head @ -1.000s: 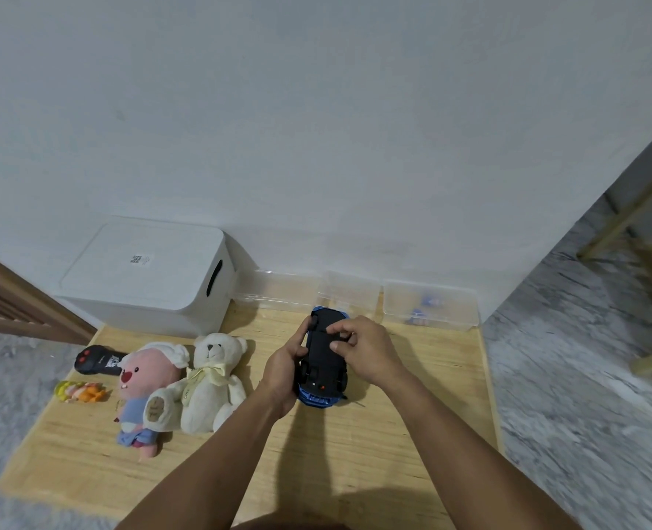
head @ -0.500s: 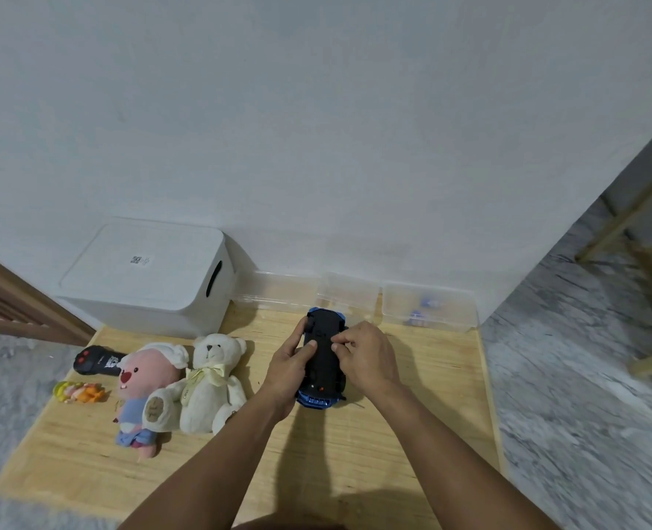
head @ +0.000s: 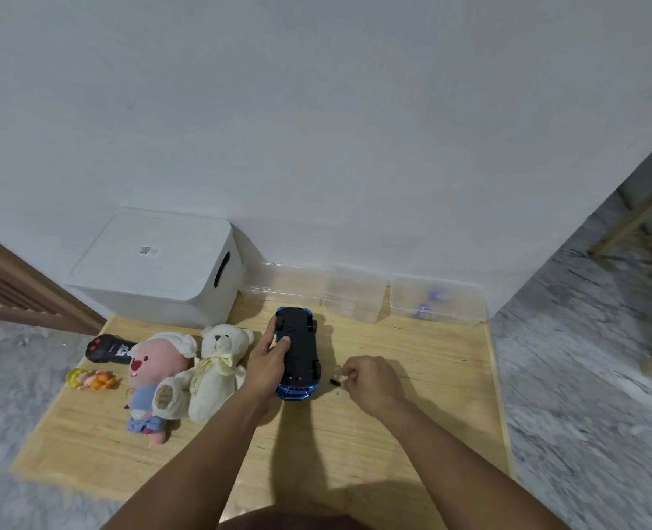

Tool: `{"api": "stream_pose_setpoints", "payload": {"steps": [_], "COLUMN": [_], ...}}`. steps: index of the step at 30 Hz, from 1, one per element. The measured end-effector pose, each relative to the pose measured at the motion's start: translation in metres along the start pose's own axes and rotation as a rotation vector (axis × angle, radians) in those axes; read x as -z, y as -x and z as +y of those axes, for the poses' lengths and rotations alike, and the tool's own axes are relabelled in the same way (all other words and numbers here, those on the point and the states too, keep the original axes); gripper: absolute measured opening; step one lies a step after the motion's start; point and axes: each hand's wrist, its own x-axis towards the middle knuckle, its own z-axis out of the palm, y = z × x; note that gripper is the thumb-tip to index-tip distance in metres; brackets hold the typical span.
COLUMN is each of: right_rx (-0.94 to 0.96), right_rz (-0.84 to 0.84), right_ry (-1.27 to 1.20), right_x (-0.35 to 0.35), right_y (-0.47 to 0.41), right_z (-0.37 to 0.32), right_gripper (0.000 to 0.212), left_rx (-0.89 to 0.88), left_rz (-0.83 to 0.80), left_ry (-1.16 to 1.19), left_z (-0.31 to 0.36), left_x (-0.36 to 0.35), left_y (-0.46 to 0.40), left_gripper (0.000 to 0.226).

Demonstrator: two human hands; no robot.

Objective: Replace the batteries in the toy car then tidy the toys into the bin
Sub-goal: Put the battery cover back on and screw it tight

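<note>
A blue toy car (head: 301, 353) lies upside down on the wooden board (head: 412, 415), its black underside facing up. My left hand (head: 269, 361) grips the car's left side, with the thumb on the underside. My right hand (head: 370, 380) is to the right of the car, apart from it, and pinches a small black piece (head: 335, 382) just above the board. The white lidded bin (head: 156, 269) stands at the back left against the wall. A pink plush (head: 156, 380) and a white teddy bear (head: 217, 369) lie left of the car.
A black remote control (head: 106, 350) and a small orange-yellow toy (head: 91, 379) lie at the board's left edge. Three clear plastic boxes (head: 437, 300) line the wall behind the car. Grey marbled floor surrounds the board; a wooden frame (head: 645, 227) stands far right.
My right hand has left the car's underside and moved right and nearer, now pinching a small black piece. My left hand still holds the car.
</note>
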Motion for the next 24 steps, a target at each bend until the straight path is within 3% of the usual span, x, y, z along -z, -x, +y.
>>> {"api": "stream_pose_setpoints", "payload": {"steps": [10,14,19,24], "right_rx": [0.119,0.012,-0.1,-0.111], "right_rz": [0.008,0.027,0.073,-0.011], "right_ry": [0.253,0.066,-0.228,-0.235], "right_x": [-0.014,-0.008,0.004,-0.002], "right_y": [-0.005,-0.009,-0.008,-0.007], "right_z": [0.006,0.009,0.001,-0.004], "right_gripper": [0.031,0.029,0.013,0.015], "left_rx": [0.032,0.027,0.017,0.032], "left_rz": [-0.018,-0.024,-0.032,-0.03], "left_ry": [0.043,0.045,0.027,0.047], "left_z": [-0.001,0.0,-0.005,-0.006], "left_x": [0.004,0.002,0.001,0.002], "left_y": [0.004,0.004,0.004,0.006], "left_gripper": [0.052,0.052,0.052,0.053]}}
